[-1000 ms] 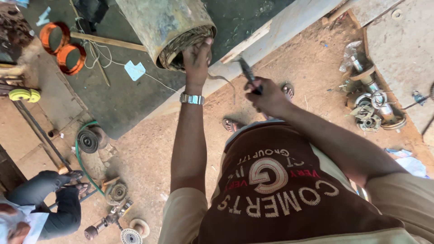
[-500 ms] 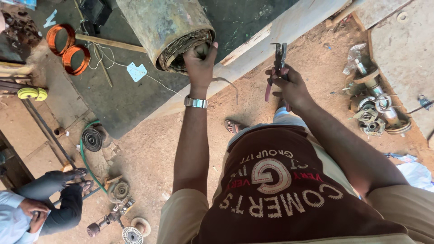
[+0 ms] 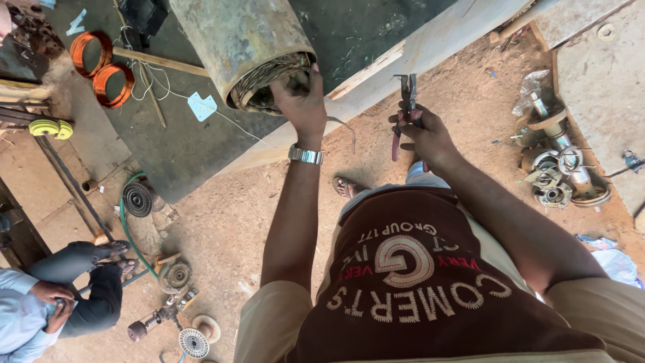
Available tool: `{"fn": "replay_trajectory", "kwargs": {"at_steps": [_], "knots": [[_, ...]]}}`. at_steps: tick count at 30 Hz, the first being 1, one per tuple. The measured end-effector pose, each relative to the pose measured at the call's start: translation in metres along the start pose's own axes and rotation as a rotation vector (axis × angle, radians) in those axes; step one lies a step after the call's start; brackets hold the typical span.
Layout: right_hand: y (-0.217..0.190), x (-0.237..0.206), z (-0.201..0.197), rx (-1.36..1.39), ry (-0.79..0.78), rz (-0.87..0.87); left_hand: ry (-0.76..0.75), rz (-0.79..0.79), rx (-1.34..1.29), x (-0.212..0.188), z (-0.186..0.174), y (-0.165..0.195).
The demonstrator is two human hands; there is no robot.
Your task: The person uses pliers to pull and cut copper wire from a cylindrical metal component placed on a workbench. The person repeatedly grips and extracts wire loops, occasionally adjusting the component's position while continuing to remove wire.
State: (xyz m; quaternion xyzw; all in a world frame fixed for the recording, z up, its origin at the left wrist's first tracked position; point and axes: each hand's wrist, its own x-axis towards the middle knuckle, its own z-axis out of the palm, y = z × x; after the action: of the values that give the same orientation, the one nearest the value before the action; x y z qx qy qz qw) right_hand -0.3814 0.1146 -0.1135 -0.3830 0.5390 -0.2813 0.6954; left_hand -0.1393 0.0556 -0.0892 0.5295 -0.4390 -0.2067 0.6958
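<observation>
Two hands are up in front of you. Your left hand [image 3: 302, 101] presses against the open end of the big rusty metal cylinder [image 3: 238, 40], fingers curled onto the bundle of wires [image 3: 265, 81] packed inside its mouth; whether they actually pinch a wire is hard to tell, since the back of the hand covers them. The cylinder lies on the dark bench [image 3: 201, 141], tilted toward you, and its far end is cut off by the top edge. Your right hand [image 3: 423, 134] is closed around the red handles of a pair of pliers [image 3: 406, 101], whose tips point upward, well apart from the cylinder. Two copper wire coils [image 3: 101, 67] lie on the bench to the left. On the right, a heap of metal parts [image 3: 557, 175] sits on the dirt floor [image 3: 222, 222]. At the lower left a seated person [image 3: 60, 296] is only partly in view.
</observation>
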Motion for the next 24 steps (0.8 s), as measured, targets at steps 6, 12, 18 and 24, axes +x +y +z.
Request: {"fn": "replay_trajectory", "kwargs": {"at_steps": [6,12,18,24], "knots": [[-0.001,0.007,-0.002,0.011,-0.002,0.09,-0.113,0.024,0.296,-0.023,-0.03,0.0],[-0.019,0.007,0.004,0.038,-0.12,0.243,-0.143,0.089,0.452,-0.038,-0.071,0.026],[-0.047,0.008,0.015,0.444,-0.118,0.153,-0.115,0.33,0.59,-0.023,-0.082,0.064],[-0.047,0.017,0.02,0.434,-0.269,0.305,-0.024,0.625,0.716,0.037,-0.076,0.103]]}}
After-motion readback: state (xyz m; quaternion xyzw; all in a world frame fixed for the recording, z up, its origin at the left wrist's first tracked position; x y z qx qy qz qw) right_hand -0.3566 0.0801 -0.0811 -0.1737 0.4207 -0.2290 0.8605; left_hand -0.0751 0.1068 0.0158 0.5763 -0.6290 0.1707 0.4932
